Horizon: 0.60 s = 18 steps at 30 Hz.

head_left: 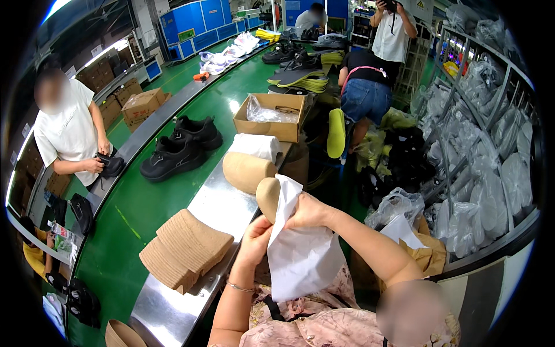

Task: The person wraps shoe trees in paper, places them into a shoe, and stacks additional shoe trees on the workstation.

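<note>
Left grip (254, 242) and right grip (306, 211) pinch creased white paper (302, 260) draped partly over a round-ended tan insert (267, 196).

The white paper (302, 260) looks smooth, the brown cardboard pieces (186, 247) matt, the metal ledge (169, 305) glossy.

— Bright or dim around the open cardboard box (269, 127)?
— Mostly bright; lit partly by strip lights (110, 51) beyond and left of the box. Glints on the green counter (127, 202) just left of it, glares off the metal strip (215, 198) on its near side.
— Shadowed anywhere?
— Nearly black low on the box's right.
— Sharp?
— Clear enough to show creases in the white sheet (300, 260) nearer than the box; softer far beyond. Smudged over the face of the person (66, 127) well left. Bowed, black-rimmed, fringed blue farthest from it.
</note>
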{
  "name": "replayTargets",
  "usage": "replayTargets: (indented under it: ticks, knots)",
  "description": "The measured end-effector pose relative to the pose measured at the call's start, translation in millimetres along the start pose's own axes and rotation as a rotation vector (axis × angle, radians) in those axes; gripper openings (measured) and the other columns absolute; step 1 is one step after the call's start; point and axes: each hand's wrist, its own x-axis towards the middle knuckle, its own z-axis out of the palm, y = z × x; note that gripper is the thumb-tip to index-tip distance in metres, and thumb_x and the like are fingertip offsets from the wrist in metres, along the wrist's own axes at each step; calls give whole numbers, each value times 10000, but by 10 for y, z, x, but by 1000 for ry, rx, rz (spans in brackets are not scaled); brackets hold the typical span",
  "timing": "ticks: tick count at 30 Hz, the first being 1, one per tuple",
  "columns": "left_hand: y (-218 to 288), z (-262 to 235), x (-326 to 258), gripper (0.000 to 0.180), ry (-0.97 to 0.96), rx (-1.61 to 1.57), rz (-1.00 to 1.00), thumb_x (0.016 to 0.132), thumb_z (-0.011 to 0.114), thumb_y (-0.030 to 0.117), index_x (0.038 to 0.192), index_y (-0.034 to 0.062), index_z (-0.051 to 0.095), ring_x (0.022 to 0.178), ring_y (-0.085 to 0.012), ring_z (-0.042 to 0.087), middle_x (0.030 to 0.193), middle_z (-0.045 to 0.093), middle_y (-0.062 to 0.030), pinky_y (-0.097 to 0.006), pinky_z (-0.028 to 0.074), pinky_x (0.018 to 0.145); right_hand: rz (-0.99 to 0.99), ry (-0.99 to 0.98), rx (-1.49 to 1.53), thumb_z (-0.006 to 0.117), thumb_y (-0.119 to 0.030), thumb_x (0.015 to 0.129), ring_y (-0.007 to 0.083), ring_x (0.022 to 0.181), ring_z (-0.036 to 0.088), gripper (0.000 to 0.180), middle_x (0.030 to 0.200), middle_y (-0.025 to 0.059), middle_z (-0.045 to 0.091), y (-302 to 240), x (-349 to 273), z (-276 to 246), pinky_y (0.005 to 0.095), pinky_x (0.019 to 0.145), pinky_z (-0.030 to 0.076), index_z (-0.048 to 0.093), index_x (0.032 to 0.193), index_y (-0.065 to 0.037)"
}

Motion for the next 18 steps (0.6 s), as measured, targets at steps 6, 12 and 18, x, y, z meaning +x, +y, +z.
replayTargets:
  ticks: [6, 12, 18]
  knots:
    - [394, 420, 42, 236, 329, 863, 528, 788, 681, 60, 984, -10, 568, 768, -227, 589, 896, 575, -127, -313, 482, 664, 180, 253, -928, 684, -385, 673, 339, 995, 422, 899, 1123, 201, 390, -137, -74, 83, 449, 863, 349, 281, 1421, -90]
    - [269, 616, 282, 334, 282, 1127, 730, 726, 713, 43, 1027, -12, 579, 786, -306, 562, 900, 548, -155, -356, 480, 677, 53, 437, -1082, 538, -359, 826, 358, 988, 413, 755, 1159, 227, 384, -147, -47, 332, 500, 862, 313, 157, 1466, -239]
    - [218, 494, 386, 222, 206, 1055, 762, 719, 650, -62, 928, 4, 617, 730, -295, 583, 837, 558, -138, -351, 486, 631, 139, 325, -1059, 535, -387, 836, 394, 1052, 404, 739, 1210, 245, 377, -222, -101, 340, 523, 889, 300, 158, 1463, -284]
